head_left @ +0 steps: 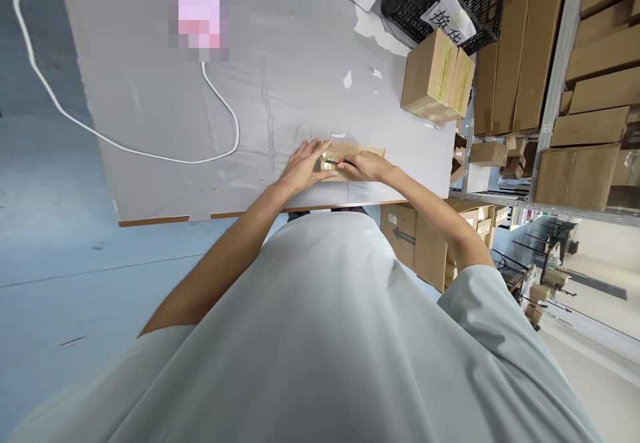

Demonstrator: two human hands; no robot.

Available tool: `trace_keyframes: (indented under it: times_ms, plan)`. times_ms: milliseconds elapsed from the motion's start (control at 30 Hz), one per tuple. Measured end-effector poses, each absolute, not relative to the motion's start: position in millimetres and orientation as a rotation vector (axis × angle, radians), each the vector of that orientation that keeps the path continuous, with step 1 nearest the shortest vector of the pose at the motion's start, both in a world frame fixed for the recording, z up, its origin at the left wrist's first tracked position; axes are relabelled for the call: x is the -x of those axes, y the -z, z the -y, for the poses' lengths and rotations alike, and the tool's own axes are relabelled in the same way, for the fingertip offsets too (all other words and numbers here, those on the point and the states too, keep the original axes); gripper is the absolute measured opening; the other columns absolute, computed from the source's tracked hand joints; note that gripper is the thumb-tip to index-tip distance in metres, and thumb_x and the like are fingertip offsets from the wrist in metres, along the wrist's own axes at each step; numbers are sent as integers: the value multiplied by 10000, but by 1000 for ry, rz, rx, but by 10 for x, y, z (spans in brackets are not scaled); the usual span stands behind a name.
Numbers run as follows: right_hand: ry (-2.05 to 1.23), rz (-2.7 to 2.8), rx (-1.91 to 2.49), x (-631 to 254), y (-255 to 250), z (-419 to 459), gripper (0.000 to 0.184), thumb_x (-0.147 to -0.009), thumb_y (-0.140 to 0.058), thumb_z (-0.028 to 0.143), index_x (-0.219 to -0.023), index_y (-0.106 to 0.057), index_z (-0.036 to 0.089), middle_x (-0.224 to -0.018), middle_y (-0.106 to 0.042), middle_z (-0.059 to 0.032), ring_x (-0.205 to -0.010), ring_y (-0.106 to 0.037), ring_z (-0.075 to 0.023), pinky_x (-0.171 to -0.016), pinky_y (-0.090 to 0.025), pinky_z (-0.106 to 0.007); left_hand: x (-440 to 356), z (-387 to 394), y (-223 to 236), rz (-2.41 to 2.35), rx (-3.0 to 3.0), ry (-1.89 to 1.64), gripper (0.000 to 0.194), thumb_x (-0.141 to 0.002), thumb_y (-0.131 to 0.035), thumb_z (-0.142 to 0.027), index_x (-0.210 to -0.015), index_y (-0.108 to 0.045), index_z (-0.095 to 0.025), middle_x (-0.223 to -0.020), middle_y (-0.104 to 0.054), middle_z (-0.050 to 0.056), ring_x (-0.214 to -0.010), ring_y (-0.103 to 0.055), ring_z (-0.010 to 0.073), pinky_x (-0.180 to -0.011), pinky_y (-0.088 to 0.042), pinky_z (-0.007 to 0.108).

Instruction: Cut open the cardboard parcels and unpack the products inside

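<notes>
A small flat cardboard box (363, 149) with clear tape at its left end lies near the front edge of the table. My left hand (304, 165) grips that left end, thumb on the near side and fingers on the far side. Over the box, my right hand (367, 164) is closed around a utility knife (342, 161) with some red on it. The knife's dark tip points left at the taped end, between my left thumb and forefinger. Whether the blade touches the tape I cannot tell.
On the grey table (165, 110), a white cable (150, 159) runs to a blurred pink object (199, 13). Taped cardboard boxes (430, 76) and a black plastic crate (415, 3) stand at the far right. Shelves of cartons (575, 170) rise beyond; larger cartons (417, 243) stand below the table's right edge.
</notes>
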State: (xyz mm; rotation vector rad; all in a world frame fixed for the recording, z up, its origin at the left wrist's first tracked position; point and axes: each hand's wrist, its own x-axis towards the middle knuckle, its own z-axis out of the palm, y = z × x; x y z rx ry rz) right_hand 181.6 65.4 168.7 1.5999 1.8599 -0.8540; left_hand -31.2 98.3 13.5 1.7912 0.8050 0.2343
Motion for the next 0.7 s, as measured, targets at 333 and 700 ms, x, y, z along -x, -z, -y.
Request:
trace_keyframes:
  times_ms: [333, 700]
  plan:
    - [843, -1888, -1592, -1807, -1682, -676, 615, -1250, -347, 540, -1455, -724, 100, -1324, -824, -238, -1210, -786, -346, -1009, -518, -375, 301, -986, -155, -829, -1806, -207, 1069, -1006, -715, -763, -1861, -282, -289, -1923, -248, 167, -1793, -151, 468, -1416, -225, 611]
    - [759, -1898, -1534, -1617, -1507, -812, 518, -1246, -434, 423, -1342, -770, 41, -1364, -794, -279, -1328, -757, -411, -1115, -551, -470, 313, -981, -124, -885, -1810, -182, 1096, -998, -685, -832, -1858, -289, -282, -1917, -272, 160, -1794, -158, 456, -1423, -206, 598]
